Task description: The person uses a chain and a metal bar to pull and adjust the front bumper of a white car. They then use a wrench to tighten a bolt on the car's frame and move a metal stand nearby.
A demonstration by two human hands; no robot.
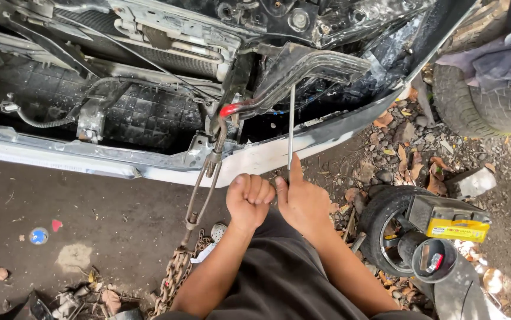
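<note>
The person is working at the broken front of a car. The right hand (304, 201) is gripping the bottom end of a long thin metal rod (291, 127), with the pointing finger lying straight up along it. The rod is standing almost straight up, and its top is going in under a bent shiny metal bracket (311, 68) behind the white bumper (255, 160). The left hand (249, 198) is curled into a fist just beside the right one; whether it is holding the rod too is hard to tell.

It looks like the prying or poking step is going on. A next move would likely need a firm grip and a steady push, because the rod is smooth and skinny and could slip.

A rusty chain (175, 272) with a metal hook (205, 186) is stretching up to a red-tipped part (230, 109). The ground is dirty, with dry leaves. An old tyre (385, 219) with a yellow-and-black battery (452, 220) on it is lying nearby.
</note>
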